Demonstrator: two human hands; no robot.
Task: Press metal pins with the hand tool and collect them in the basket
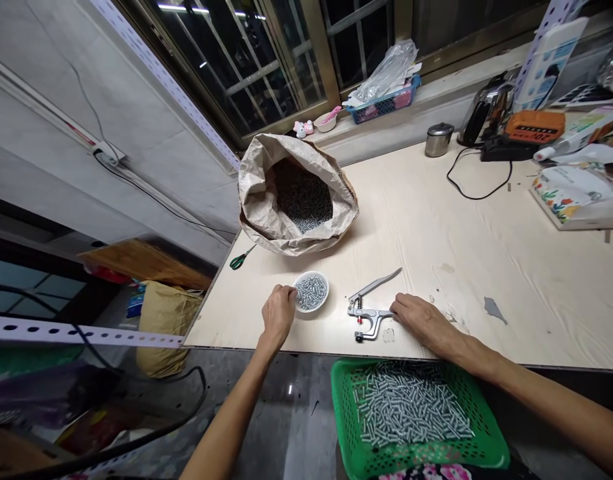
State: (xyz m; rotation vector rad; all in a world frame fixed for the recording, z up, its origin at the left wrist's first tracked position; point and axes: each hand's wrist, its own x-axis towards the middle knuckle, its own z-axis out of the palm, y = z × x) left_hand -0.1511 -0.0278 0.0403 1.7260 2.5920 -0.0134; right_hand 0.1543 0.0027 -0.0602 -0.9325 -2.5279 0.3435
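Note:
My left hand [278, 313] rests at the left rim of a small white bowl [311, 292] filled with little metal pieces, fingers curled over its edge; whether they pinch a piece is hidden. My right hand [420, 319] lies on the pale table [486, 267], its fingertips touching the lower handle of a metal hand press plier [367, 308], which lies flat with its handles spread. Below the table edge, a green plastic basket [492, 445] holds many small metal tubes.
An open paper sack [296, 193] of small metal parts stands behind the bowl. Green-handled scissors [242, 258] lie at the table's left edge. At the back right are a kettle [486, 110], a steel cup [439, 139], a black cord, boxes and bags.

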